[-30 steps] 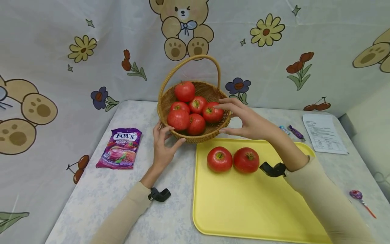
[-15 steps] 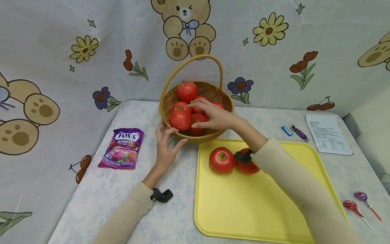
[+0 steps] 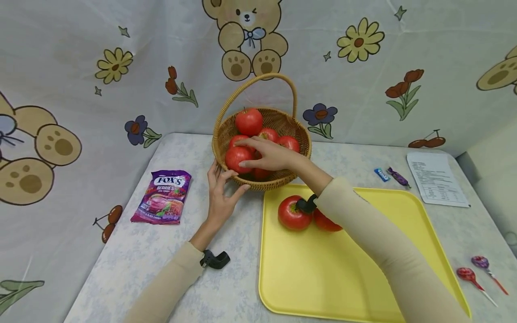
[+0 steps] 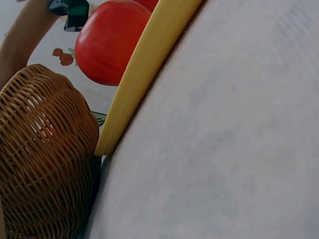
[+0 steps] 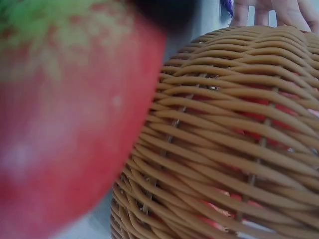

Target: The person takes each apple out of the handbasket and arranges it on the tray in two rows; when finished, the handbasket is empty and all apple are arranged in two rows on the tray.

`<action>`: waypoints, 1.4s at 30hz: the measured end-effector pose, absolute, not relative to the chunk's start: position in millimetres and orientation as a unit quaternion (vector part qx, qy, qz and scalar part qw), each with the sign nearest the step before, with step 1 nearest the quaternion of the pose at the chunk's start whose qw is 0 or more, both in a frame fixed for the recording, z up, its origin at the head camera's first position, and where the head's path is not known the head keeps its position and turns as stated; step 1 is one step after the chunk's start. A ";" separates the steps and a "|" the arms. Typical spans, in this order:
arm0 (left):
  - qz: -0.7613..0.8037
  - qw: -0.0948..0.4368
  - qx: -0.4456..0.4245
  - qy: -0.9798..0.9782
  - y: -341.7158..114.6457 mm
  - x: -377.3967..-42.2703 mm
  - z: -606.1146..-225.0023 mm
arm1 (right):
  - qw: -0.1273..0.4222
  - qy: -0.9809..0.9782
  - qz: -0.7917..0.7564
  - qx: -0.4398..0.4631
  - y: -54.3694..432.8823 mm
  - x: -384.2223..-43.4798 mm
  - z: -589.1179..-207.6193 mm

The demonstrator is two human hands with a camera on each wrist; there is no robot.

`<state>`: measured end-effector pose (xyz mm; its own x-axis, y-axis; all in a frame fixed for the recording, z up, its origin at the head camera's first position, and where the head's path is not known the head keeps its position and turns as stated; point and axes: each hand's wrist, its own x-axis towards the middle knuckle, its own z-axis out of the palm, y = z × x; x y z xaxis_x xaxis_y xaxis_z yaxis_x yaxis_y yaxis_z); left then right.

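Observation:
A wicker basket (image 3: pixel 278 183) with a tall handle stands at the back of the table, holding several red apples. My left hand (image 3: pixel 220 199) holds the basket's front left side, thumb and fingers spread along its outer wall; in the right wrist view its fingers (image 5: pixel 281 11) lie behind the weave. Reaching in over the rim, my right hand (image 3: pixel 272 154) grips the front left apple (image 3: pixel 235 158), thumb below and fingers above. Two more apples rest on a yellow tray (image 3: pixel 331 273): the left one (image 3: pixel 291 217) and the right one (image 3: pixel 328 223), both partly behind the right wrist.
Left of the basket lies a purple candy bag (image 3: pixel 163 197). Beyond the tray's right side are a blue candy (image 3: pixel 381 174), a purple candy (image 3: pixel 398 177), a printed paper (image 3: pixel 438 179), a red lollipop (image 3: pixel 468 274) and a purple lollipop (image 3: pixel 481 263). A patterned cloth (image 3: pixel 169 36) hangs behind.
The right hand has moved left across the basket, from the right-hand apple to the front left one, which it now grips. The left hand has kept its place at the basket.

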<state>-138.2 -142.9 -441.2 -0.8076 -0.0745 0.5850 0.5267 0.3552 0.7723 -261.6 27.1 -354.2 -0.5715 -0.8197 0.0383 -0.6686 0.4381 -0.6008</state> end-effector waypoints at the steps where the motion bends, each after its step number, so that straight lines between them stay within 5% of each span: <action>1: -0.549 0.272 -0.144 -0.777 -142.7 -138.0 -440.9 | 0.129 0.837 -0.295 -0.443 25.8 -261.2 -354.0; 19: -0.538 0.275 -0.138 -0.785 -151.4 -152.7 -474.0 | 0.087 0.836 -0.315 -0.441 17.4 -255.5 -361.4; 27: -0.541 0.279 -0.142 -0.781 -143.7 -139.8 -445.4 | 0.051 0.837 -0.309 -0.449 21.1 -255.0 -359.2; 42: -0.537 0.277 -0.135 -0.785 -148.3 -154.1 -470.7 | -0.060 0.832 -0.346 -0.428 97.4 -232.1 -332.9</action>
